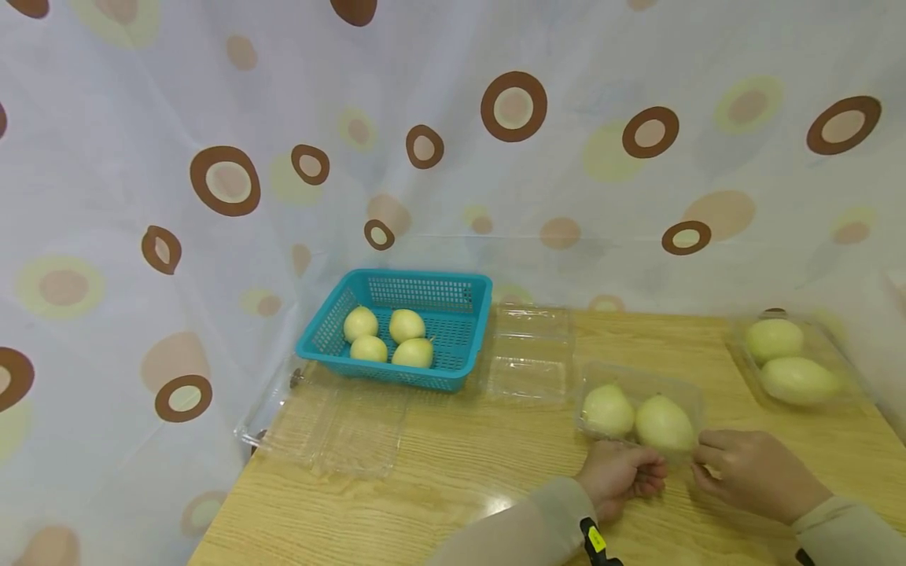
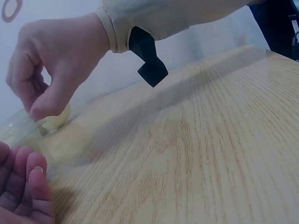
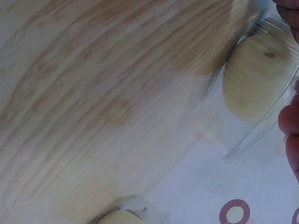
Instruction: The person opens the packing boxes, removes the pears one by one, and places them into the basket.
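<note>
Two pale yellow pears [image 1: 608, 410] sit in a clear plastic box [image 1: 640, 376] at the right of the table. At its front right corner is my right hand [image 1: 753, 472], whose thumb and fingers [image 2: 44, 105] pinch the thin rim in the left wrist view. My left hand [image 1: 621, 475] lies at the box's front side, palm partly up and fingers loosely bent; they seem to touch the wall. In the right wrist view a pear [image 3: 257, 77] shows through the box, with a few fingertips at the right edge.
A blue basket [image 1: 463, 377] with several pears [image 1: 413, 353] stands at the back left. Open clear boxes lie beside it, one to the right [image 1: 529, 369] and one in front [image 1: 361, 432]. Another clear box [image 1: 838, 346] with two pears stands far right. A patterned curtain [image 1: 453, 196] hangs behind.
</note>
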A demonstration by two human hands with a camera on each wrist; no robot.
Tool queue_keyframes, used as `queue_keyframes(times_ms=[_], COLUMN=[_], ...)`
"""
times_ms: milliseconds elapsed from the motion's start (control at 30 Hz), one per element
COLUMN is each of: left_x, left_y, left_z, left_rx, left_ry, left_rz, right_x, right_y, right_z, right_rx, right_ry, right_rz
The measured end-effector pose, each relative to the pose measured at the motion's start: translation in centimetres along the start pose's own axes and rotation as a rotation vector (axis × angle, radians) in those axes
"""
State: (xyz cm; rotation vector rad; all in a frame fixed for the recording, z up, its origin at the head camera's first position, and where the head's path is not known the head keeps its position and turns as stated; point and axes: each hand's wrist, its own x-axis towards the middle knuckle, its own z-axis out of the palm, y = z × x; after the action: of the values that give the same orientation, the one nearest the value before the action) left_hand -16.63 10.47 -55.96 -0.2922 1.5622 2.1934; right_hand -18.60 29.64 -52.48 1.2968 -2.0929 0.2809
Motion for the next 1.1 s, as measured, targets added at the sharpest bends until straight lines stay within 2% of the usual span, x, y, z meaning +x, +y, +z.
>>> queue_keyframes(times_ms=[233, 600, 967, 1100], left_x=[0.2, 0.0, 0.0, 0.1], left_y=[0.1, 0.0, -0.1, 0.0], left_z=[0.4, 0.7, 0.7, 0.8], left_rx=[0.011, 0.034, 0.034, 0.043], left_ry=[0.044, 0.096, 0.110, 0.117], left_rz=[0.002, 0.002, 0.002, 0.004], right_x=[0.5, 0.8, 0.8, 0.8], right_y=[-0.5, -0.9, -1.2, -1.1], right_z=[0.0, 0.0, -0.3, -0.3], right_rx=[-0.052, -0.048, -0.058, -0.069], right_ry=[-0.015, -0.005, -0.022, -0.004], right_rz=[0.004, -0.018, 0.007, 0.003])
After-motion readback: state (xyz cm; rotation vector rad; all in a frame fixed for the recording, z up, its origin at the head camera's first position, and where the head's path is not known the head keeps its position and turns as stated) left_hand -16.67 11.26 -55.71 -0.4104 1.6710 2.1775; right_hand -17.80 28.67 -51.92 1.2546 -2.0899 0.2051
